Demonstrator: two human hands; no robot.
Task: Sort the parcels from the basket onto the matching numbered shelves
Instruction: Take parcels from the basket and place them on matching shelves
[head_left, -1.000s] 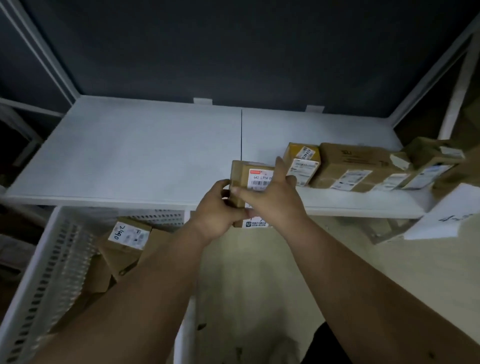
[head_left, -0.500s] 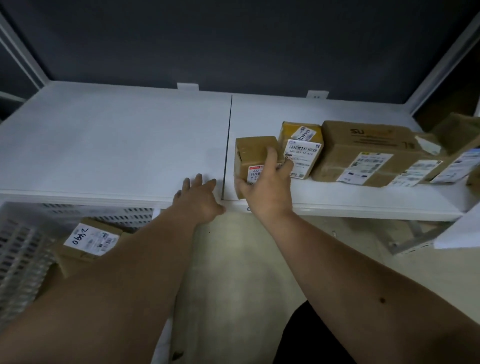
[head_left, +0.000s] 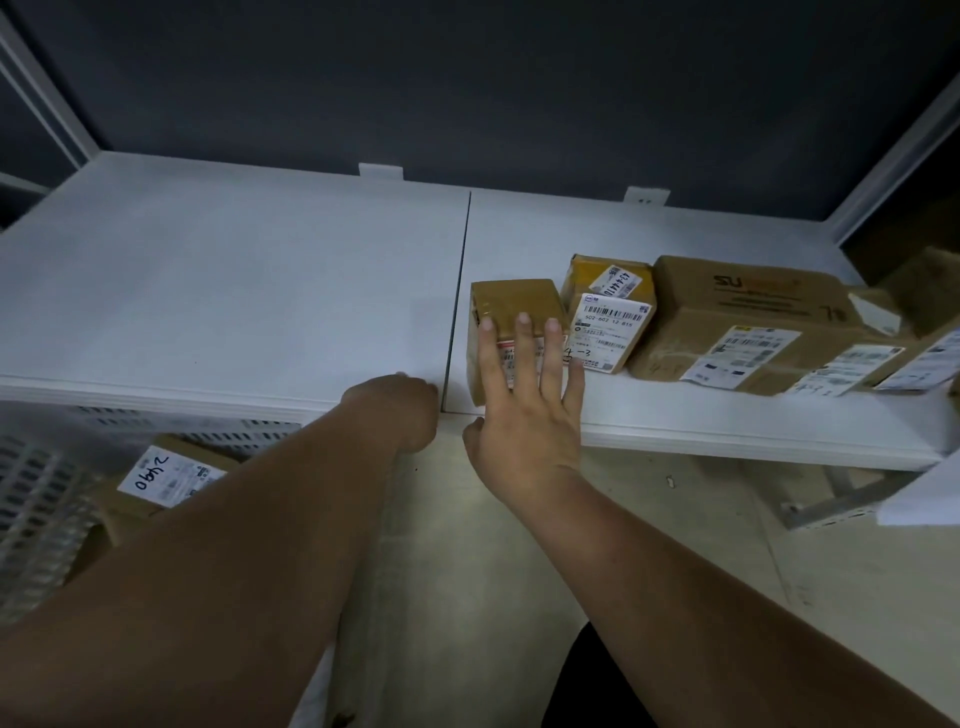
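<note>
A small brown parcel (head_left: 511, 306) stands on the white shelf (head_left: 234, 291), just right of the seam between the two boards. My right hand (head_left: 524, 415) lies flat against its front face with straight, spread fingers. My left hand (head_left: 397, 410) hangs at the shelf's front edge, fingers curled under, holding nothing. To the right stand a yellow-taped parcel (head_left: 610, 312) marked 4-3 and a larger brown box (head_left: 737, 322). Lower left, the white perforated basket (head_left: 36, 499) holds a parcel (head_left: 166, 475) with a handwritten label.
More labelled parcels (head_left: 883, 364) crowd the shelf's far right end. White uprights (head_left: 893, 156) frame the shelf against a dark back wall. A metal bracket (head_left: 841, 506) lies on the pale floor under the shelf. A white sheet (head_left: 924, 493) sticks in at the right.
Both hands carried the small parcel onto the shelf. My left hand let go and drew back to the shelf edge, fingers curling; my right hand's fingers straightened against the parcel's front.
</note>
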